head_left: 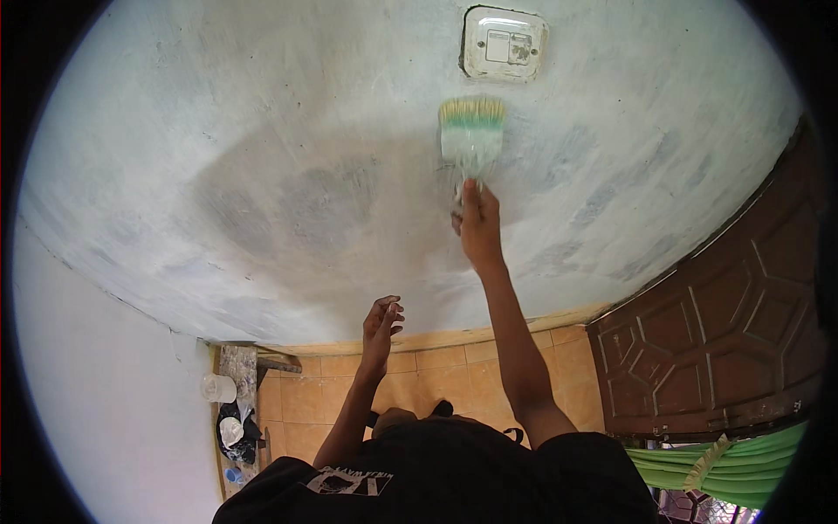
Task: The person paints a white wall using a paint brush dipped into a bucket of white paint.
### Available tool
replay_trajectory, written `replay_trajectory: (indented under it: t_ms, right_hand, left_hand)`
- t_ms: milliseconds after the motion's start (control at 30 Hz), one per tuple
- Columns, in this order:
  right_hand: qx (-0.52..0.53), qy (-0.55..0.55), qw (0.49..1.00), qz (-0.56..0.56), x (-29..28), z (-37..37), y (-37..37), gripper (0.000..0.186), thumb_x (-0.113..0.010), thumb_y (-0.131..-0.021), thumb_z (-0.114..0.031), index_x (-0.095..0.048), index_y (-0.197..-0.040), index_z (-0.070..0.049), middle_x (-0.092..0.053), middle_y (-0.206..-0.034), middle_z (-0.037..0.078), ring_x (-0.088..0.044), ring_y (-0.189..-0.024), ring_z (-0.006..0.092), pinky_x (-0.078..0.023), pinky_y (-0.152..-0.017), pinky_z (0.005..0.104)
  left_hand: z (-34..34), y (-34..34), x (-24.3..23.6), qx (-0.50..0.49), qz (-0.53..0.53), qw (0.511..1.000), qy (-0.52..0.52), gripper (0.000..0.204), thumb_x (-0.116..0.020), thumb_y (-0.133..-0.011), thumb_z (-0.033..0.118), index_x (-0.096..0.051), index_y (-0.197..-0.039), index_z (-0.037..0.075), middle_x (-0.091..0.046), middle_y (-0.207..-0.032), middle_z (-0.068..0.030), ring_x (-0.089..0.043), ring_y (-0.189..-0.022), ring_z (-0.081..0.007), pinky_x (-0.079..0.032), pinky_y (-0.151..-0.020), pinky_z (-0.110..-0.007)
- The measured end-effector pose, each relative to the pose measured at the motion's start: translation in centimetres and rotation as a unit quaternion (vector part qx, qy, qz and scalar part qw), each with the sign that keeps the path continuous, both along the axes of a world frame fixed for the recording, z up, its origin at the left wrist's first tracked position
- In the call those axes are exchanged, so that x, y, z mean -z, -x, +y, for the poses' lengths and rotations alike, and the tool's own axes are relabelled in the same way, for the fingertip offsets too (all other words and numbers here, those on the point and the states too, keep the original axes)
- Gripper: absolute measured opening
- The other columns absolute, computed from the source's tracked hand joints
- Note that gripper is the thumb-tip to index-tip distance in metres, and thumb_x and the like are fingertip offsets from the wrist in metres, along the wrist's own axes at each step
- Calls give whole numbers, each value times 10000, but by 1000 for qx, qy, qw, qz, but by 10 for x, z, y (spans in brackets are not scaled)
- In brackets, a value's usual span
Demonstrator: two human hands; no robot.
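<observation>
A wide flat paintbrush point(472, 140) is held upright in my right hand point(479, 225), its fingers closed round the handle. The bristles are yellowish at the tips and green lower down, with whitish paint over the base. They point up at the patchy whitish wall point(367, 113), just under a white wall switch plate point(504, 44); whether they touch the wall I cannot tell. Lower and to the left, my left hand point(381, 325) hovers before the wall with loosely bent fingers apart and nothing in them.
On a paint-stained wooden bench point(240, 362) at lower left are a whitish plastic tub point(218, 388) and a black container point(240, 450) with white stuff inside. A dark brown carved door point(716, 314) and a green curtain point(751, 463) stand at right. Orange floor tiles point(332, 393) lie below.
</observation>
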State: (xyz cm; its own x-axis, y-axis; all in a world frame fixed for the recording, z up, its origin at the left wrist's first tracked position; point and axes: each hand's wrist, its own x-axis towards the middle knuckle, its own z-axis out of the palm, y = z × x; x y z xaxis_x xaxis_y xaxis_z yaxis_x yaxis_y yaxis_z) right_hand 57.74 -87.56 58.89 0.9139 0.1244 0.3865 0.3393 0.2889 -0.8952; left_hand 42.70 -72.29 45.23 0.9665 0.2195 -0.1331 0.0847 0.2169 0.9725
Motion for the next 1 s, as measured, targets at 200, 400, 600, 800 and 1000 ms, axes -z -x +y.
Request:
replay_trajectory:
  t_ms: [200, 400, 600, 800, 1000]
  right_hand:
    - [-33, -1, 986, 163, 150, -14, 48, 353, -396, -1012, -384, -432, -783, -118, -326, -575, -78, -314, -454, 16, -260, -401, 201]
    - [-7, 18, 996, 90, 105, -12, 56, 373, -415, -995, -436, -431, -777, -134, -314, -567, -80, -284, -430, 24, -241, -384, 200]
    - [20, 19, 1000, -2, -8, -1, 7, 386, -416, -989, -459, -442, -778, -137, -325, -587, -72, -316, -453, 16, -249, -390, 192]
    - [-9, 2, 990, 140, 108, -2, 27, 377, -409, -1001, -418, -433, -751, -137, -330, -564, -73, -313, -438, 26, -266, -392, 214]
    - [-70, 47, 933, 349, 208, -18, 106, 349, -422, -990, -446, -477, -862, -126, -330, -583, -67, -291, -438, 44, -237, -394, 215]
  left_hand:
    - [2, 10, 0, -9, -5, 1000, 0, 298, -527, -961, 336, -559, -1152, 111, -560, -977, 0, -510, -898, -101, -419, -790, -278]
    - [10, 12, 4, -28, -9, 1000, -7, 288, -521, -964, 329, -561, -1149, 111, -561, -972, 2, -511, -897, -99, -423, -786, -278]
    - [-6, 3, -6, 3, -18, 1000, -1, 285, -522, -962, 325, -563, -1149, 113, -561, -983, 0, -516, -901, -101, -424, -792, -279]
    - [-14, 11, 13, 4, 1, 1000, 18, 279, -521, -962, 323, -564, -1149, 120, -560, -980, 3, -511, -905, -101, -421, -792, -276]
    - [1, 26, 22, -7, 25, 1000, 12, 283, -519, -963, 332, -565, -1148, 122, -559, -975, 7, -508, -905, -102, -415, -784, -274]
